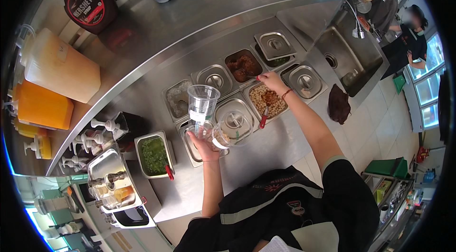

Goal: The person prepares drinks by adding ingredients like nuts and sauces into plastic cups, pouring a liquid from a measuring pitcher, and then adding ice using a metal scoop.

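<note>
My left hand holds two clear plastic cups together. One cup is upright with a label on its side; the other cup leans to the right, with some pale pieces low inside it. My right hand grips the red handle of a spoon, whose bowl rests in a steel pan of reddish-brown filling. Just below is a pan of pale beans or kernels with brown sauce on top and a second red-handled spoon in it.
Lidded steel pans surround these, beside a pan of clear jelly-like pieces. Chopped green pieces fill a separate pan. A dark cloth lies near the sink. The shelf edge runs above; a person stands far right.
</note>
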Demonstrator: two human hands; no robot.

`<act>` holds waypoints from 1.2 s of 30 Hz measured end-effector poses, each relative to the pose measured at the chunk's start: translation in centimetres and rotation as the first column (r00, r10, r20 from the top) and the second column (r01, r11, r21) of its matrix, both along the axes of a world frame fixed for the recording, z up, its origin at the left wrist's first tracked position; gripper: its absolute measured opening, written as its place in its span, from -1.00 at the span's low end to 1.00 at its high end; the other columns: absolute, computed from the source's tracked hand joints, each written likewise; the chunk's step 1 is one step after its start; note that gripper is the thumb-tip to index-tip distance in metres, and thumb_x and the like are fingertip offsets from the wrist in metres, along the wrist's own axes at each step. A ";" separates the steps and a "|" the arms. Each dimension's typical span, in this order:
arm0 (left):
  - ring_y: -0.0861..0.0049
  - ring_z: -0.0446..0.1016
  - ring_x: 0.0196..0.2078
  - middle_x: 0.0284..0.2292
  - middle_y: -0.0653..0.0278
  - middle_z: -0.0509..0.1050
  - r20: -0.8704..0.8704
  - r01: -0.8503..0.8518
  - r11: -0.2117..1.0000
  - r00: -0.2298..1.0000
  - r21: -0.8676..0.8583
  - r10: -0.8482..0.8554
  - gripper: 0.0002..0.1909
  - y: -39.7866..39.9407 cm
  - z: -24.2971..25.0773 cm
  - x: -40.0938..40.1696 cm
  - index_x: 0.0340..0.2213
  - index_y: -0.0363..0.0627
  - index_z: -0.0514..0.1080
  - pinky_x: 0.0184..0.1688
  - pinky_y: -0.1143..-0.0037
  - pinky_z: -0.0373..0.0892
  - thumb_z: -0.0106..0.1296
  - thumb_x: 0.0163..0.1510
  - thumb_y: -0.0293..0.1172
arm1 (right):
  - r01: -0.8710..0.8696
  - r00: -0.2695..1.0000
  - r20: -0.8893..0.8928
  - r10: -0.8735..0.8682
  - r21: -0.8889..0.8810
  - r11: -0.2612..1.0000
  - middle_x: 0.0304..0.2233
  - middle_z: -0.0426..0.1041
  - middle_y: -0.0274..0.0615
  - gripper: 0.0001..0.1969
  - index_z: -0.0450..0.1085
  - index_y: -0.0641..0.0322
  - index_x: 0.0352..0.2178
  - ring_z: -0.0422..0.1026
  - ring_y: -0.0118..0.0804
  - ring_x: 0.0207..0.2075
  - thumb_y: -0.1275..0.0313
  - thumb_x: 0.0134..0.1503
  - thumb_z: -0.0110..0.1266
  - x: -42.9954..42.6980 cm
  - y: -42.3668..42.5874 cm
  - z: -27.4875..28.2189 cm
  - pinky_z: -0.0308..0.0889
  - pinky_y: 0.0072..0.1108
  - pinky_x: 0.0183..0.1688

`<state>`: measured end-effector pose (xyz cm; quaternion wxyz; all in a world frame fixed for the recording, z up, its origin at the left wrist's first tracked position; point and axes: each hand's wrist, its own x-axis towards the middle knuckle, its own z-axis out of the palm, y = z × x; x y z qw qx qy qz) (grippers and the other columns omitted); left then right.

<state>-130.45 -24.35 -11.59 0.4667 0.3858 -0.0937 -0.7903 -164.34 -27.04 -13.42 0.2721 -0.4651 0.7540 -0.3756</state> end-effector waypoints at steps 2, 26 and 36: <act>0.19 0.26 -0.10 -0.15 -0.03 0.23 -0.006 0.020 1.000 1.000 0.002 -0.020 -0.13 0.0 0.4 -0.2 -0.10 -0.22 0.07 -0.13 0.25 0.24 -0.31 -0.19 0.36 | -0.005 0.967 0.253 -0.021 0.101 0.995 -0.76 0.28 -0.13 -0.70 0.36 0.42 -0.57 0.26 -0.24 -0.73 0.30 -0.04 -0.06 -1.0 -0.4 0.5 0.08 -0.49 -0.68; 0.28 0.21 -0.04 -0.09 0.17 0.25 -0.326 0.464 0.886 0.837 -0.001 -0.439 -0.15 -7.2 -1.6 -15.2 -0.05 -0.14 0.14 0.00 0.31 0.11 -0.43 -0.15 0.36 | -0.075 0.961 -0.275 -0.029 -0.363 0.929 -0.51 0.37 0.01 -0.78 0.35 0.28 -0.38 0.33 -0.01 -0.54 0.35 0.00 -0.09 1.7 4.2 13.9 0.23 -0.48 -0.46; 0.27 0.20 -0.05 -0.10 0.21 0.25 -0.300 0.233 0.966 0.919 -0.112 -0.257 -0.33 -8.2 -4.5 -11.7 -0.11 -0.07 0.20 -0.02 0.23 0.13 -0.45 -0.06 0.20 | 0.273 0.414 0.906 -0.094 -0.025 0.962 -0.79 0.03 -0.52 -0.80 0.31 0.31 -0.50 -0.01 -0.65 -0.80 0.37 0.04 -0.12 1.2 2.7 12.2 -0.16 -0.78 -0.77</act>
